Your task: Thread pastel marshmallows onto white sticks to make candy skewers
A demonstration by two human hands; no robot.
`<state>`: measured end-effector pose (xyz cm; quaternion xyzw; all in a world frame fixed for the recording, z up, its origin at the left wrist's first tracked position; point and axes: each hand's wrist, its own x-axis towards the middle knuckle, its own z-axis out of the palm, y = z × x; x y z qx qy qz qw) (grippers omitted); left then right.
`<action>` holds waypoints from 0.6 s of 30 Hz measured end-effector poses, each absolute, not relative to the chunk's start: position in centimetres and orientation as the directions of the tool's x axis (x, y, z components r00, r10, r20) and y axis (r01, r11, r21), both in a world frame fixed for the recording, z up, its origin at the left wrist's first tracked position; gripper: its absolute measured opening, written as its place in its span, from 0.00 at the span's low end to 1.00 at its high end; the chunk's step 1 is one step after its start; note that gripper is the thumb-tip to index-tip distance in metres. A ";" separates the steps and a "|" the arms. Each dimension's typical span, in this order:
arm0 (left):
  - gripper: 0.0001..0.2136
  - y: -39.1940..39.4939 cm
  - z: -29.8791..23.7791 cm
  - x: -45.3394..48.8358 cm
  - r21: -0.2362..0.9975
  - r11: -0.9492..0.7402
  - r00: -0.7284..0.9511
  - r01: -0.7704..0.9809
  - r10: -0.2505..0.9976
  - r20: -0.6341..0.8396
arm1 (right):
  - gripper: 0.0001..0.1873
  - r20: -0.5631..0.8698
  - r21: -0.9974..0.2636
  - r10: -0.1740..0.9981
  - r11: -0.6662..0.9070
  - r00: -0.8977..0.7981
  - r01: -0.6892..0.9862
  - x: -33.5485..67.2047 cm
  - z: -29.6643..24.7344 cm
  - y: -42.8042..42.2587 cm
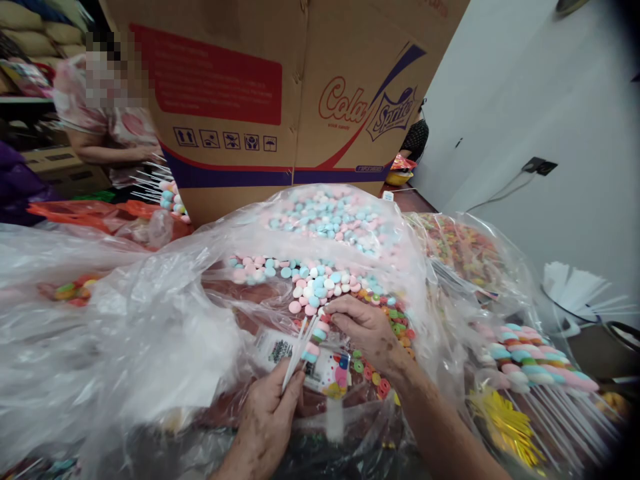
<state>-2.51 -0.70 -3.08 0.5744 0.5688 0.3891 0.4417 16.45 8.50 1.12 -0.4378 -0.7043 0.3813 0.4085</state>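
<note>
Left hand nearest, clamped on white sticks tilted over a printed packet, seemingly gripped low so the tips stay free. Stacked candies sit alongside. Right hand curled at the tips; cannot tell whether it pinches anything. Loose sweets lie just beyond, presumably for short reaches.
</note>
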 end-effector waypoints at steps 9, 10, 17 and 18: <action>0.17 -0.8 -2.8 -2.4 0.960 0.030 0.019 0.277 0.999 -0.037 | 0.10 0.146 -0.929 0.979 0.185 -0.143 0.319 16.1 0.8 8.6; 0.17 -0.9 -2.8 -2.4 0.961 0.033 0.010 0.276 0.999 -0.038 | 0.10 0.129 -0.937 0.983 0.163 -0.130 0.310 16.1 0.7 8.6; 0.17 -0.8 -2.6 -2.4 0.956 0.044 0.024 0.291 0.998 -0.053 | 0.08 -0.007 -0.998 0.995 -0.001 -0.103 0.062 15.6 1.6 8.1; 0.17 -0.8 -2.7 -2.5 0.954 0.040 0.030 0.296 0.998 -0.051 | 0.08 -0.032 -0.999 0.994 -0.033 -0.105 0.000 15.5 1.8 8.1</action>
